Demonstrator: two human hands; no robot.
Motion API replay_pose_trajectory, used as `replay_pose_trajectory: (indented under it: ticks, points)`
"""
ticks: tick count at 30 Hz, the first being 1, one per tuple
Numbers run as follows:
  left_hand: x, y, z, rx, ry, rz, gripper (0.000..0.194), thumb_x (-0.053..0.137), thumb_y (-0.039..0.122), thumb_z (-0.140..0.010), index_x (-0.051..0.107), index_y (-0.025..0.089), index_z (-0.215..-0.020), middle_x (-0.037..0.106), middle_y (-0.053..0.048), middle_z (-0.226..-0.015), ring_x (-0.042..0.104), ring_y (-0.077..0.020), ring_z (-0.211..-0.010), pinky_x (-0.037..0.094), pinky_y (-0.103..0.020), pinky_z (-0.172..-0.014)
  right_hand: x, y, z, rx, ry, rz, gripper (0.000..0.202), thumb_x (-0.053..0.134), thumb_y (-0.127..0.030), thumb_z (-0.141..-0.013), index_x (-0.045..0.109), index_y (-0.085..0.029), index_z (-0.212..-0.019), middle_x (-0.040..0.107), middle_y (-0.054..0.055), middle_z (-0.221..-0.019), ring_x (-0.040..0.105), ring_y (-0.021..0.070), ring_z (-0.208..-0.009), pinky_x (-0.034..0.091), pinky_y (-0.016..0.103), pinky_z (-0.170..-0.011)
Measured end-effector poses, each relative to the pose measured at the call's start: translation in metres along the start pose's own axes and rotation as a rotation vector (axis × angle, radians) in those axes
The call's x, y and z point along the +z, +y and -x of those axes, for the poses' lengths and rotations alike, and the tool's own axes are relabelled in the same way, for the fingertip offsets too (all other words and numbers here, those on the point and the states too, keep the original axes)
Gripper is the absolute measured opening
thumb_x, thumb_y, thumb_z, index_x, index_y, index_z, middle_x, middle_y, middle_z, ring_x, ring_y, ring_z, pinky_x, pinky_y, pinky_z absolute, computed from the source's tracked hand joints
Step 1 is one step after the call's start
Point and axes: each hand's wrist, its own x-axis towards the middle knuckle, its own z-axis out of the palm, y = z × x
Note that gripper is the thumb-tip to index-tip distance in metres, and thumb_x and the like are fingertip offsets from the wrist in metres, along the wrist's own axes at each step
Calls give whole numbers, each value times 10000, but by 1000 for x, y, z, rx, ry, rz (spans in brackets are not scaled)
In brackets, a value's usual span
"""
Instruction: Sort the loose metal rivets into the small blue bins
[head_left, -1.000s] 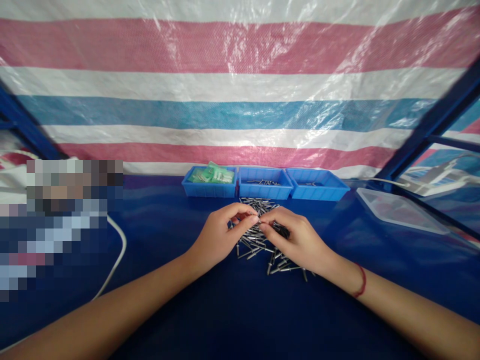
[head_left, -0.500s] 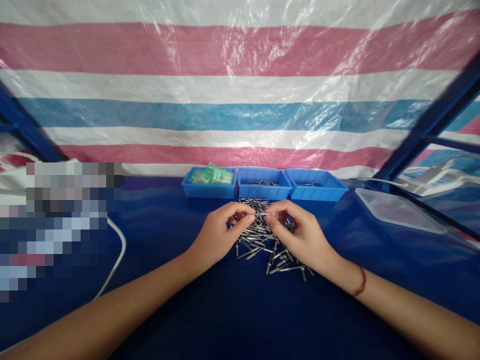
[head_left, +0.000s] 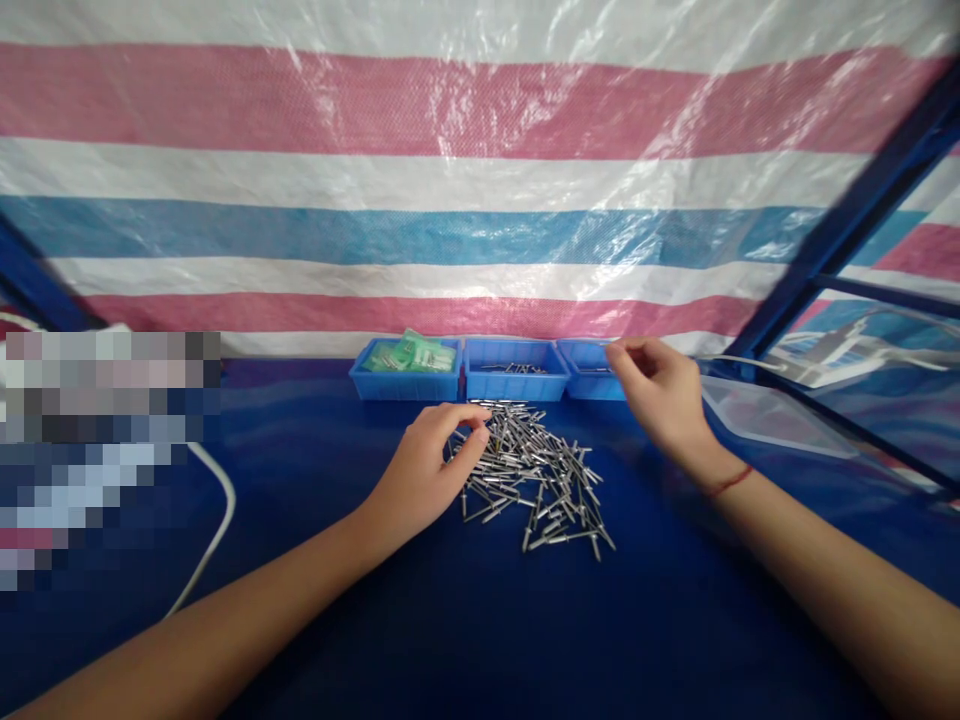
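In the head view I see a loose pile of rivets (head_left: 551,480) on the blue table (head_left: 465,640). My left hand (head_left: 424,465) is at its left edge, thumb and forefinger curled close. My right hand (head_left: 664,400) is by the right-hand bin (head_left: 592,387), fingertips drawn together. I can't tell whether either grips a rivet.

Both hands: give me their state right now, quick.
Left hand: curled by the rivet pile; whether it holds anything cannot be told.
Right hand: curled at the rightmost blue bin; whether it holds anything cannot be told.
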Motion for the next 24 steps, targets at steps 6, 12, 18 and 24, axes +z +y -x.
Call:
replay_pose_trajectory:
  ticks: [6, 12, 18, 24]
  points:
    - [-3, -11, -3, -4, -101, -189, 291, 449, 78, -796, 605, 223, -996, 640, -28, -1035, 549, -211, -1001, 427, -412, -862, -10, 35, -19, -7, -32, 408, 298, 537, -381, -784, 685, -131, -848, 496, 2, -525, 467, 151, -490, 331, 288, -528]
    - [-10, -26, -9, -27, -233, -222, 262, 441, 117, -796, 638, 217, -936, 637, -32, -1016, 564, -202, -977, 421, -395, -876, 1, 14, -2, -115, -102, 292, 260, 518, -330, -797, 648, -143, -924, 536, 1, -565, 501, 146, -518, 370, 266, -534]
    - [-19, -31, -12, 106, -350, -157, 174, 515, 185, -800, 648, 185, -914, 623, -51, -980, 574, -182, -943, 431, -353, -884, 9, -19, 24, -360, -260, 233, 221, 501, -297, -839, 616, -154, -962, 572, 31, -693, 530, 154, -600, 415, 281, -587]
    - [-20, -31, -11, 203, -359, -123, 150, 549, 201, -799, 648, 198, -912, 609, -42, -982, 573, -163, -938, 432, -327, -889, 13, -39, 45, -433, -435, 151, 198, 477, -259, -863, 605, -168, -984, 584, 38, -766, 539, 147, -646, 431, 283, -617]
